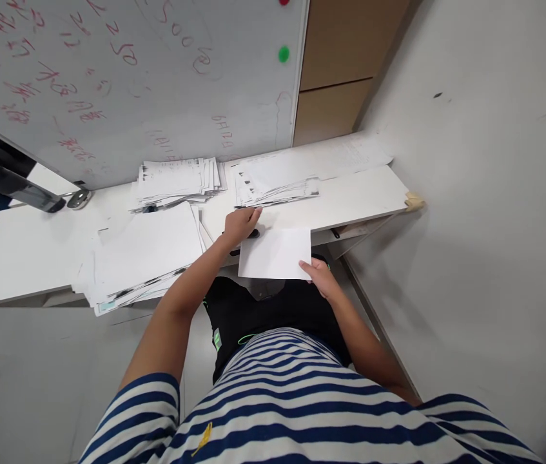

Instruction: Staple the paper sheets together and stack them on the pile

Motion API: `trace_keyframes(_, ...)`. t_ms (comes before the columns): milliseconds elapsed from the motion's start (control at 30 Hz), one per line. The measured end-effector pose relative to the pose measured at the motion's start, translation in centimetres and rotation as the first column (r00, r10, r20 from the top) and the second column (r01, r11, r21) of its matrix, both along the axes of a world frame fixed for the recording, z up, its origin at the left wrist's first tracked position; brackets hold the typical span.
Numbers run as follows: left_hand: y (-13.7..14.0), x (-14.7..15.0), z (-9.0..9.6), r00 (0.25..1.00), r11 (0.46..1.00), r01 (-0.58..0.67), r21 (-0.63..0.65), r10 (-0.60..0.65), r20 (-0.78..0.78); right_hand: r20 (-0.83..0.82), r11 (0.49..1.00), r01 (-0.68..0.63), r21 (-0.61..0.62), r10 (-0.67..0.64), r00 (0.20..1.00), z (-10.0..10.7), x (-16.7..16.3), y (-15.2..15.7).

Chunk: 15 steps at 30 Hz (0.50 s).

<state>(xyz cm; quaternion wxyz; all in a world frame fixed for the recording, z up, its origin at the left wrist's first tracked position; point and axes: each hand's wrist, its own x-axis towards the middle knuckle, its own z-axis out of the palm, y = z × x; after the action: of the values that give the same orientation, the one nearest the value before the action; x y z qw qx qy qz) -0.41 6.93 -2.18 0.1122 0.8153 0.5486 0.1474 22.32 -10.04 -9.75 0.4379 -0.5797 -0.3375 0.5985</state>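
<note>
My right hand (320,276) pinches the lower right corner of a white sheet of paper (275,253), thumb on top. The sheet lies partly over the desk's front edge, above my lap. My left hand (242,225) is closed at the sheet's upper left corner, its thumb side toward the paper stacks. Beneath its wrist, the rounded end of a black object (254,234) shows against the paper; the rest is covered, so its kind is unclear. Whether the left fingers grip anything is hidden.
A fanned paper stack (273,183) lies just behind my hands, with another stack (178,180) to its left. Larger sheets (151,248) overhang the desk (350,196) at left. A computer mouse (79,199) is farther left. A whiteboard (248,84) stands behind; a wall (485,225) rises right.
</note>
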Motion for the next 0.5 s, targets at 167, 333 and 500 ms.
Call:
trace_keyframes(167, -1.4, -3.0, -0.9, 0.998, 0.996, 0.064, 0.065, -0.063, -0.024, 0.029, 0.999, 0.032, -0.013, -0.032, 0.999, 0.9, 0.6, 0.6)
trace_keyframes(333, -2.1, -4.9, -3.5, 0.986, 0.988, 0.083, 0.132, -0.063, -0.153, 0.112, 0.999, 0.048, -0.024, -0.045, 0.993, 2.7, 2.5, 1.8)
trace_keyframes(500, -2.0, -3.8, -5.2, 0.976, 0.95, -0.182, 0.253, 0.206, -0.071, 0.191, 0.991, 0.11, 0.078, -0.123, 0.974, 5.8, 5.8, 2.0)
